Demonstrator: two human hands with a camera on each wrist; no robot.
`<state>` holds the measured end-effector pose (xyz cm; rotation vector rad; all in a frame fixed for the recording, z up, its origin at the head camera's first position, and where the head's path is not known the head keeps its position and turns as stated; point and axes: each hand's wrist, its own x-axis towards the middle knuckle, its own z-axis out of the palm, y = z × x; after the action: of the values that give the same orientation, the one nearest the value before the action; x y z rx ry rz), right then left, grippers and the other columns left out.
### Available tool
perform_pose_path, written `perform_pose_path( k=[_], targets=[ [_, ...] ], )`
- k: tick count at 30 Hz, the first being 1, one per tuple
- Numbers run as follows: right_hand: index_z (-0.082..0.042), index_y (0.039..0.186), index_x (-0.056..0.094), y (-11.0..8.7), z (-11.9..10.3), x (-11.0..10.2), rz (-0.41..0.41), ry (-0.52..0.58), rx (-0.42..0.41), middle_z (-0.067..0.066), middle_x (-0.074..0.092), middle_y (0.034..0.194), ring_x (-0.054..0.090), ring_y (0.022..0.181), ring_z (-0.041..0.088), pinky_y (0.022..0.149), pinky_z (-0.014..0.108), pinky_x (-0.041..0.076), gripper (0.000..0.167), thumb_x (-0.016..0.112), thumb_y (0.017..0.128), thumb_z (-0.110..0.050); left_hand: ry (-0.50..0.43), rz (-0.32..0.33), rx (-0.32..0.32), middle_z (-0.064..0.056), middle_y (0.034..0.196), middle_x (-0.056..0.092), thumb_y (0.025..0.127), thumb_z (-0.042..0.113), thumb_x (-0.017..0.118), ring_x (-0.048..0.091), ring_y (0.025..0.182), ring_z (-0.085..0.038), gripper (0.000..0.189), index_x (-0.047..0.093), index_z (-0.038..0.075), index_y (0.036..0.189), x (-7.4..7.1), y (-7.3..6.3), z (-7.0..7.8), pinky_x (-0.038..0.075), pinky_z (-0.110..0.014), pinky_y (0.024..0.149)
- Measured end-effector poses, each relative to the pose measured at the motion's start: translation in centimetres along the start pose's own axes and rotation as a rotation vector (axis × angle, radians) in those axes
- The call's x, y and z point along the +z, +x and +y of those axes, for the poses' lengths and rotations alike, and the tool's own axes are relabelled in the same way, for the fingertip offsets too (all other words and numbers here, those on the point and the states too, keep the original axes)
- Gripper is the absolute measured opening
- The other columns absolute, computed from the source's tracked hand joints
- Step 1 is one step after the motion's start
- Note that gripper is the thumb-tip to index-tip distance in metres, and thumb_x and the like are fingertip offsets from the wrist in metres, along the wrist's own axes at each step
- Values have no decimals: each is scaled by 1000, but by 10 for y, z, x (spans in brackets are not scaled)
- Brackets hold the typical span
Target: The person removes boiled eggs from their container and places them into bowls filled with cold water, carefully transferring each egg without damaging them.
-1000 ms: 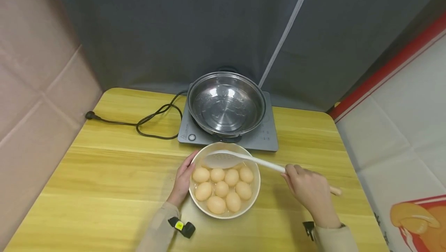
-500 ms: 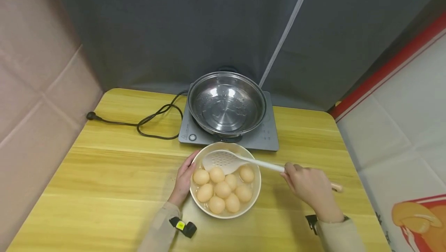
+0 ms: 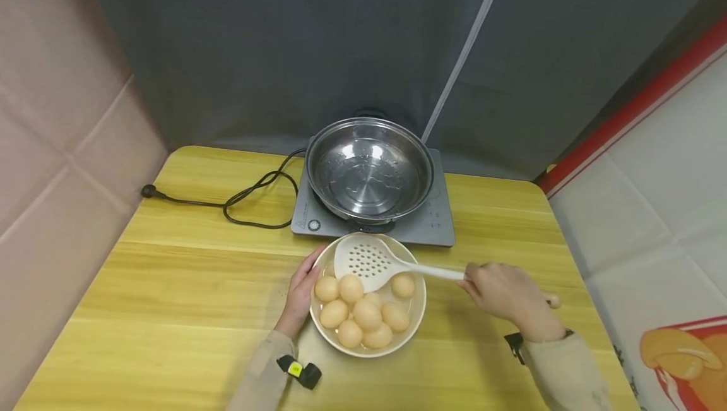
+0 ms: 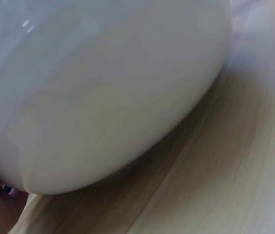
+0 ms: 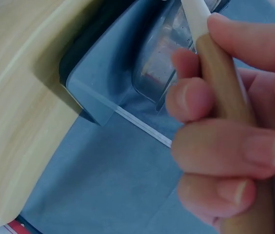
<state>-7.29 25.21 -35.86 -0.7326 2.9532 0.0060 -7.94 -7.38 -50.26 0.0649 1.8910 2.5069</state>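
so, left hand clasped round the bowl, right hand curled about the wooden skimmer handle

A yellow wood-grain counter with rounded back corners stands against a dark grey back wall crossed by a slanting pale strip. The left wall is pinkish beige; the white right wall bears a red band and an orange-and-red picture.
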Motion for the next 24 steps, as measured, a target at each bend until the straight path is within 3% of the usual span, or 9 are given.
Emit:
perform_pose_path(
  k=[4, 9, 17, 24],
  targets=[
    [-14, 65, 48, 0, 1, -4, 1, 21, -23, -8, 34, 51, 28, 43, 3, 36, 16, 25, 26, 63, 84, -23, -2, -7, 7, -24, 143, 28, 96, 9, 35, 38, 121, 1, 42, 33, -8, 134, 0, 0, -1, 31, -13, 101],
    [-16, 63, 47, -2, 0, -8, 49, -32, -68, -10, 33, 49, 27, 43, 3, 37, 16, 24, 27, 68, 79, -19, -9, -5, 3, -23, 144, 27, 96, 9, 35, 37, 122, 0, 42, 34, -6, 135, 0, 0, -1, 30, -13, 102],
    [-20, 58, 45, -2, -1, -10, 7, -45, -78, -11, 32, 48, 26, 43, 3, 37, 17, 24, 31, 65, 80, -18, -5, -7, 4, -24, 144, 26, 96, 8, 35, 37, 122, 0, 42, 33, -8, 135, 0, -1, -2, 30, -13, 102],
    [-18, 58, 44, -3, -3, -13, 148, -209, -152, -10, 30, 47, 25, 42, 4, 32, 20, 22, 30, 69, 76, -20, -7, -9, -10, -21, 145, 26, 96, 7, 33, 34, 127, -8, 42, 34, -5, 136, 0, -1, 0, 30, -15, 103]
  ],
)
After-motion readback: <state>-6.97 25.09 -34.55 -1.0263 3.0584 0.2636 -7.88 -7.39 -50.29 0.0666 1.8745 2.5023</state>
